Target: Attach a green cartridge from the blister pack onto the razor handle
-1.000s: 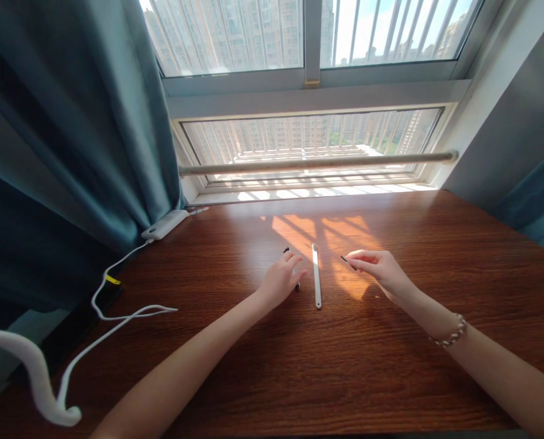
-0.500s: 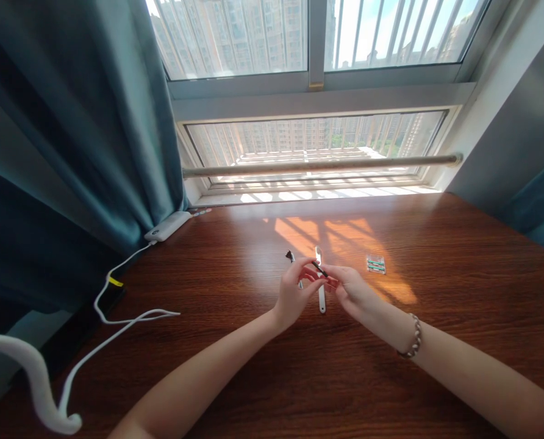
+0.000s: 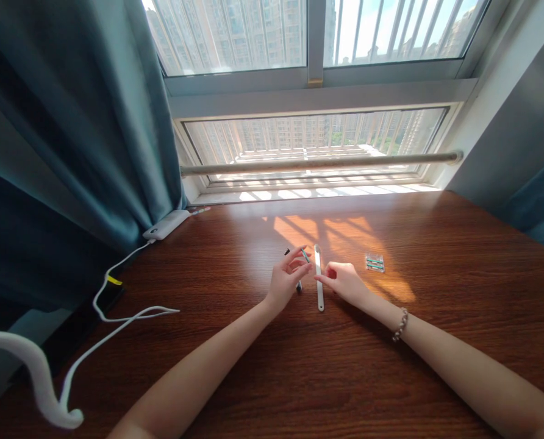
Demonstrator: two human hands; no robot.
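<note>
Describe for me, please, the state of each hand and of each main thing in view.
Left hand: raised, holding teal strip.
Teal strip: held, tilted.
Right hand: fingers curled; contact with white stick unclear.
White stick: lying flat.
Dark-ended tool: partly hidden by left hand.
Clear pack: on the table.
White cable: plugged into white box.
Curtain: gathered aside.

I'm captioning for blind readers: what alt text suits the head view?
The left hand holds a green strip above a wooden table; the right hand is by a white stick. A clear case lies to the right, a window beyond.
</note>
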